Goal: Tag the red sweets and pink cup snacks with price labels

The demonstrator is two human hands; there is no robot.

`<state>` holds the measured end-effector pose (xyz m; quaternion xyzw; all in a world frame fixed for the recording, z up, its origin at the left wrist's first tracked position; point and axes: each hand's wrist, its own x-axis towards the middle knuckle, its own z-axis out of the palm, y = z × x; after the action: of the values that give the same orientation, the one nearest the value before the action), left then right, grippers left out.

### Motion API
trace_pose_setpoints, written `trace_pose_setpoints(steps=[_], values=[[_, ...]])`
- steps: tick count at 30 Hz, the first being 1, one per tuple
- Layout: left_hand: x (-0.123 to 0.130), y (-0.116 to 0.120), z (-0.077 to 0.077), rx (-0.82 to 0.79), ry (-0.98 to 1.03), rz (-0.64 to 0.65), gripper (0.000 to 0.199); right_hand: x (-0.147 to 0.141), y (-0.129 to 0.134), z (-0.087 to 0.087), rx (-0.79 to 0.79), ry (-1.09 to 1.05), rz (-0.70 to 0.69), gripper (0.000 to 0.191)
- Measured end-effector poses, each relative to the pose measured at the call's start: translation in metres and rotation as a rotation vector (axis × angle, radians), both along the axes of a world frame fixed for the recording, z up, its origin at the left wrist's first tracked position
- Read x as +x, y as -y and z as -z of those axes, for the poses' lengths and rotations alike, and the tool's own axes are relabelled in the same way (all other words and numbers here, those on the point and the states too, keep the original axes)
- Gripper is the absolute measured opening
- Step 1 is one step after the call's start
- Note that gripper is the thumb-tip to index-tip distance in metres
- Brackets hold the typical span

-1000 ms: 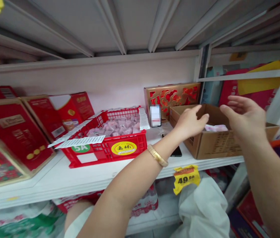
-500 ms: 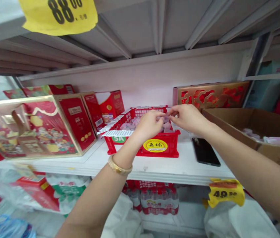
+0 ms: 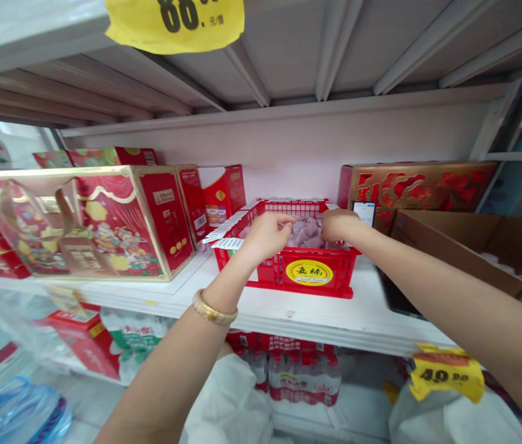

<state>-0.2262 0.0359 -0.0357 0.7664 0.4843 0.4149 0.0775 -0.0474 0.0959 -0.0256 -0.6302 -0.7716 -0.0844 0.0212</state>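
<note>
A red plastic basket (image 3: 261, 271) with a yellow oval label stands on the white shelf, holding many small pale-purple pieces (image 3: 307, 233). Strips of white printed labels (image 3: 228, 229) lie along its left rim. My left hand (image 3: 268, 235) is over the basket's left half, fingers curled and thumb close to the index finger; whatever is between them does not show. Into the right half of the basket reaches my right hand (image 3: 339, 224), bent downward at the pieces. Its fingertips are hidden.
An open cardboard box (image 3: 455, 246) with pale packs stands at right, a dark phone (image 3: 400, 296) before it. A lit phone (image 3: 364, 213) leans behind my right wrist. Gift boxes (image 3: 103, 222) fill the left. Overhead is another shelf (image 3: 289, 55); bottled drinks (image 3: 302, 379) stand below.
My hands, which met over the basket, have separated. The right one has dropped into the pieces; the left has drawn back leftward. The view has shifted left, and the lit phone has come into sight.
</note>
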Motion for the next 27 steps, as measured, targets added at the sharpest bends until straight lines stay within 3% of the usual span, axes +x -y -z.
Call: trace_pose_setpoints(steps=[5,14,18,23,27], values=[[-0.006,0.005,0.003,-0.017,0.031,-0.005,0.032,-0.005,0.004,-0.002,-0.020,0.064,0.052,0.044],[-0.018,0.006,0.011,0.030,0.207,-0.032,0.029,0.002,0.025,-0.033,0.055,-0.001,-0.004,0.029],[-0.016,0.011,0.013,-0.102,0.496,0.064,0.032,0.004,0.037,-0.036,0.144,-0.329,-0.209,0.026],[-0.013,0.036,0.006,-0.345,0.771,0.420,0.030,-0.018,0.057,-0.032,0.056,-0.858,-0.538,0.026],[-0.026,0.050,0.007,-0.314,0.971,0.375,0.027,-0.036,0.058,-0.022,0.041,-1.068,-0.595,0.031]])
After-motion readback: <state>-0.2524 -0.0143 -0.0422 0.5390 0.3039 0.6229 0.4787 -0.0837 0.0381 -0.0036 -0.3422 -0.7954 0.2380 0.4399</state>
